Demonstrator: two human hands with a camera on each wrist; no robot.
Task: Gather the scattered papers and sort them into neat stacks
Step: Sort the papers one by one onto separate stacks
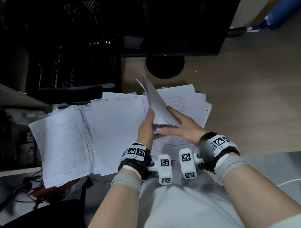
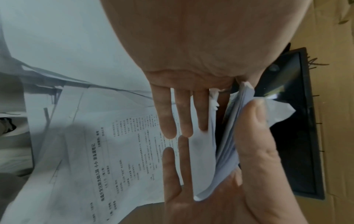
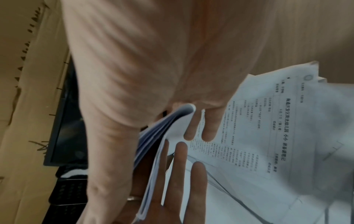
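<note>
Nearest, a pale garment [image 1: 181, 217] and two bare forearms are seen, with marker-covered wrist bands [image 1: 135, 152]. Just beyond, a sheaf of papers [image 1: 156, 105] is held on edge above the desk [image 1: 251, 97], tilted, its top corner leaning away. The left hand [image 1: 145, 129] is wrapped on the sheaf's left side, thumb lying along the face, fingers [image 2: 166, 115] extended beneath. The right hand [image 1: 184, 126] is pressed against the right side, thumb under the lower edge, fingers [image 3: 180, 166] stretched out flat. Beneath the hands, loose printed sheets [image 1: 182, 99] are fanned over the desk. To the left, a stack of lined pages [image 1: 62, 147] is lying beside a wider white pile [image 1: 117, 131], edges touching. Farther back, a dark monitor [image 1: 179, 14] is standing on a round base, and a black crate [image 1: 68, 48] is seen at its left.
</note>
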